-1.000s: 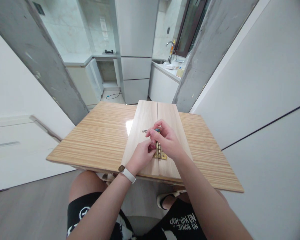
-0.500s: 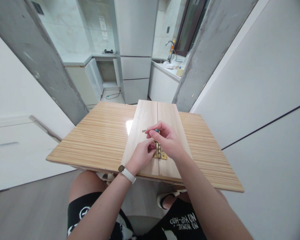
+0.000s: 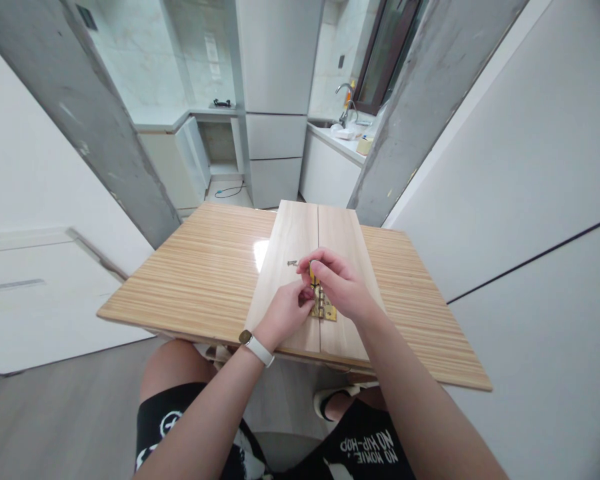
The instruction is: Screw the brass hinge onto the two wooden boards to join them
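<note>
Fingers (image 3: 326, 255) of the right hand (image 3: 344, 283) wrap a yellow-handled tool (image 3: 313, 271), likely a screwdriver, stood near upright, presumably to press straight down! Tucked in below, the left hand (image 3: 286, 312), fingertips bunched at the left side of the brass hinge (image 3: 331, 314), perhaps steadying; whether they pinch anything, I cannot tell. And that hinge straddles the seam, left board (image 3: 294, 223) to right board (image 3: 341, 233), the two set side by side, it seems, so each takes a leaf. Just left of the right fingertips, small screws (image 3: 293, 263) lie loose, probably for easy reach. Underneath, the striped table (image 3: 210, 267) backs everything.
</note>
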### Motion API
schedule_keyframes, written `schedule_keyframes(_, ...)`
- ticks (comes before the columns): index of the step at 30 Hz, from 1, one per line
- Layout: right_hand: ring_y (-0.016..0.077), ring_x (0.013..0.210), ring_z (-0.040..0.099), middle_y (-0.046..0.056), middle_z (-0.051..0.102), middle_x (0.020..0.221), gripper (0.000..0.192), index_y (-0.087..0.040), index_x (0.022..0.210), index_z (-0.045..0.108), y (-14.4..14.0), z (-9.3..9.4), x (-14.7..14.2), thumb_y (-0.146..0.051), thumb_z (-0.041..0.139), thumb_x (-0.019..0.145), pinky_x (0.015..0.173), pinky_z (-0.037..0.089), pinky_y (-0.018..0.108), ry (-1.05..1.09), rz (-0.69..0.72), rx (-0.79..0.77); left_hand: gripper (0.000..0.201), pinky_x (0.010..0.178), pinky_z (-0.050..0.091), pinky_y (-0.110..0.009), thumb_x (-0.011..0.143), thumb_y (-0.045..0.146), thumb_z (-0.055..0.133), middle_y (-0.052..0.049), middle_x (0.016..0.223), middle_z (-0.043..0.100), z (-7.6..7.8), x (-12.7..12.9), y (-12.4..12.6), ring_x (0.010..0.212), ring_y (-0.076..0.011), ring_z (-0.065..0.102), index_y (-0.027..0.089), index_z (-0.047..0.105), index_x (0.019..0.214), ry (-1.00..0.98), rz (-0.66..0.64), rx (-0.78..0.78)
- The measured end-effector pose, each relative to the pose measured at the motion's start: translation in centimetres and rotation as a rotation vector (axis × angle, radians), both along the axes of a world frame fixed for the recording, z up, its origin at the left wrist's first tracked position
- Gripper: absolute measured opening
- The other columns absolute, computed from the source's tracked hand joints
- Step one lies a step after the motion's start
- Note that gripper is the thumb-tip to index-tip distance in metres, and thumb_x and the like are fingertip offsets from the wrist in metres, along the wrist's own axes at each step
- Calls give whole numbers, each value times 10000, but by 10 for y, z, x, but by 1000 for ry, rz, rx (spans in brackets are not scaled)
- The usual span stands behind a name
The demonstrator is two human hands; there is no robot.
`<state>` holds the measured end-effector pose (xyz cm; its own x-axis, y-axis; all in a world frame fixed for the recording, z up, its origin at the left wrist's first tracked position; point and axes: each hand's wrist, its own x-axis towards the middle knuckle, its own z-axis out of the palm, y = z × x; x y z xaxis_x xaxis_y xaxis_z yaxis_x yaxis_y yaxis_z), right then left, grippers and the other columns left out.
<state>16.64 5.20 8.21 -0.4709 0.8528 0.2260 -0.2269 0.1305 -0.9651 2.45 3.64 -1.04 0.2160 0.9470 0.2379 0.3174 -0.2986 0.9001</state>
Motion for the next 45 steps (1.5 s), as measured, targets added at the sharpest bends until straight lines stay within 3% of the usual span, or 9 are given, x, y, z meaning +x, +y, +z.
schedule_keyframes(6,171,819,645,45,735,972,287,-227,866,593,-4,7,-5,-364,844,847,745,530,337,32,-187,95,141,741,524,-270,849,35,646,-26,857,744,1,1,-1,786,-171,686,166,678,893,-8,2,35)
schedule_keyframes(10,160,773,624,23,726,905,362,-240,833,511,-6,9,-9,-369,850,841,711,515,317,44,-250,95,162,754,530,-273,853,34,637,-31,887,755,0,1,0,797,-172,691,165,690,931,-25,-14,29)
schedule_keyframes(15,147,656,507,21,671,878,248,-245,937,607,-6,4,-6,-467,718,938,589,450,295,69,-82,6,113,716,521,-284,859,68,646,-39,851,751,-3,0,1,780,-190,698,166,677,905,16,2,16)
schedule_keyframes(18,178,709,526,58,666,881,283,-215,952,706,-4,3,-3,-487,631,969,624,460,324,69,-5,7,97,728,530,-295,858,86,651,-43,851,753,-3,0,1,797,-201,709,172,670,900,34,12,10)
schedule_keyframes(26,172,781,615,39,679,873,228,-218,995,723,-2,0,3,-443,701,972,686,508,313,-15,-80,49,189,698,493,-261,823,22,557,-25,840,716,3,-1,-1,760,-164,662,170,654,889,22,-12,36)
schedule_keyframes(31,181,884,694,54,735,1016,250,-221,883,610,-3,6,-1,-364,815,881,807,561,356,46,-163,105,211,690,466,-255,819,11,537,-14,829,702,6,-1,-1,724,-149,616,168,659,892,10,15,52)
schedule_keyframes(36,134,696,600,22,725,934,339,-237,860,527,-3,4,-6,-384,833,862,647,504,295,60,-208,90,180,725,488,-264,873,54,558,-24,859,723,6,0,-1,746,-156,631,163,688,935,-32,27,33)
schedule_keyframes(40,136,636,500,21,699,896,260,-243,935,603,-3,0,-6,-476,720,940,592,442,293,89,-131,31,156,711,482,-262,913,90,556,-20,851,721,6,0,-1,736,-154,624,170,689,930,-48,28,31)
schedule_keyframes(45,174,740,550,53,675,897,281,-208,968,754,-3,1,0,-453,621,1000,694,478,334,70,-11,40,150,648,429,-261,971,176,557,-11,762,682,5,-1,-1,681,-156,593,172,658,859,4,64,17)
